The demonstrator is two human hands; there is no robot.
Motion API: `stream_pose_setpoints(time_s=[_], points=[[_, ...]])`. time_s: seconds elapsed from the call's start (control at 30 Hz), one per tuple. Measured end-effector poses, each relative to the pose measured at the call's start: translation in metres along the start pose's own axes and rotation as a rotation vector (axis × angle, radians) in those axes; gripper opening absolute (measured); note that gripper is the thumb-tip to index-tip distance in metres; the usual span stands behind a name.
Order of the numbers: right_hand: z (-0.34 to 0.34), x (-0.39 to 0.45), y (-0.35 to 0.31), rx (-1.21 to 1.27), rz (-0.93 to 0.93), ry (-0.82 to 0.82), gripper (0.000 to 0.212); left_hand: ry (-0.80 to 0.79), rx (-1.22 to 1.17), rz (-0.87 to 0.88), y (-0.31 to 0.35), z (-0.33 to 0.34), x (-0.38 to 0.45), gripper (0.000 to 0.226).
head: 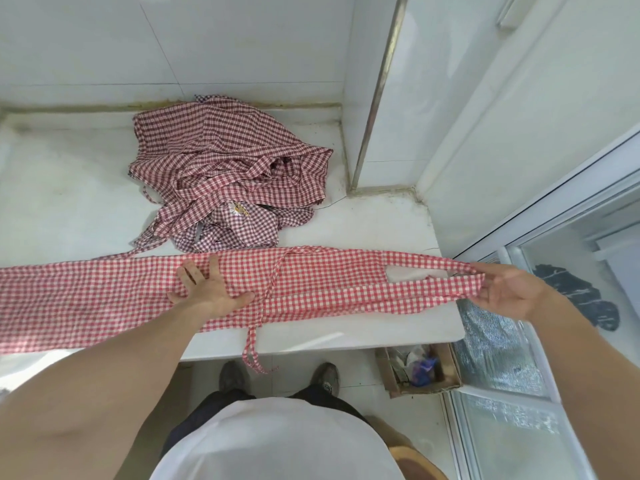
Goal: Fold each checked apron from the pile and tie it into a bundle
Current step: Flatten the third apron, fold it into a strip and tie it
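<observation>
While the white table carries everything, the folding step is under way on one apron, and no tying has begun. That red-checked apron lies stretched lengthwise along the table's near edge, already narrowed into a long band, its left end running out of view and its right end reaching the table's right corner. Behind it, toward the wall, sits the pile of unfolded aprons, just touching the band's far edge. I cannot count the pile with certainty; at least two fabrics show, a darker red check and a purplish one bearing a daisy motif, with several loose straps tangled through.

Counted plainly: one apron spread out, one pile, no finished bundles in view, two hands at work.

The left hand rests flat with fingers spread on the middle of the band, pinning it to the table. The right hand holds the neck-loop end at the table's right corner, fingers loosely curled about the cloth, pulling it taut. One waist tie crosses the band beside the left hand and dangles over the table's near edge.

Next, I judge, the right end should be carried over toward the left hand to halve the length, the pinning hand keeping the layers aligned, before the ties are gathered to bind the bundle.
</observation>
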State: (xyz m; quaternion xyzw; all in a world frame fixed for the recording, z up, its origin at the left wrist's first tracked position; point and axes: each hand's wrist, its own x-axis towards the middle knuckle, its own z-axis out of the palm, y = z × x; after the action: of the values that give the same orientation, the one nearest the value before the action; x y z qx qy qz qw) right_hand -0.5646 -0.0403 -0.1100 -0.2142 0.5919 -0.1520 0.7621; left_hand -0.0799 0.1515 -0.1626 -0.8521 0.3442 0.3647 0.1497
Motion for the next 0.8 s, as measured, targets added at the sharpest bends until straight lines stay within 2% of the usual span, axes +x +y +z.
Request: stream_pose_setpoints(time_s=[0.03, 0.1, 0.17, 0.27, 0.37, 0.5, 0.57, 0.8], points=[[0.005, -0.002, 0.0, 0.085, -0.041, -0.007, 0.087, -0.001, -0.001, -0.012, 0.0, 0.001, 0.0, 0.131], [0.019, -0.005, 0.003, 0.293, -0.147, -0.03, 0.05, 0.003, -0.007, -0.034, 0.0, 0.003, -0.002, 0.132], [0.034, -0.002, 0.015, 0.463, -0.196, -0.094, 0.035, -0.006, -0.016, -0.035, -0.001, 0.004, -0.002, 0.134], [0.066, 0.002, 0.035, 0.415, -0.131, -0.16, 0.042, -0.018, -0.006, -0.021, -0.005, 0.007, -0.003, 0.134], [0.093, 0.002, 0.035, 0.38, -0.176, -0.106, 0.041, -0.019, 0.0, -0.01, -0.011, 0.009, -0.004, 0.134], [0.092, 0.0, 0.013, 0.575, -0.315, -0.025, 0.015, -0.026, 0.006, -0.017, -0.021, 0.01, -0.007, 0.133], [0.083, 0.002, 0.005, 0.646, -0.349, 0.005, 0.014, -0.017, 0.006, -0.013, -0.024, 0.011, -0.007, 0.133], [0.084, -0.008, 0.009, 0.592, -0.228, 0.133, 0.017, 0.02, 0.005, -0.002, -0.029, 0.015, -0.008, 0.133]])
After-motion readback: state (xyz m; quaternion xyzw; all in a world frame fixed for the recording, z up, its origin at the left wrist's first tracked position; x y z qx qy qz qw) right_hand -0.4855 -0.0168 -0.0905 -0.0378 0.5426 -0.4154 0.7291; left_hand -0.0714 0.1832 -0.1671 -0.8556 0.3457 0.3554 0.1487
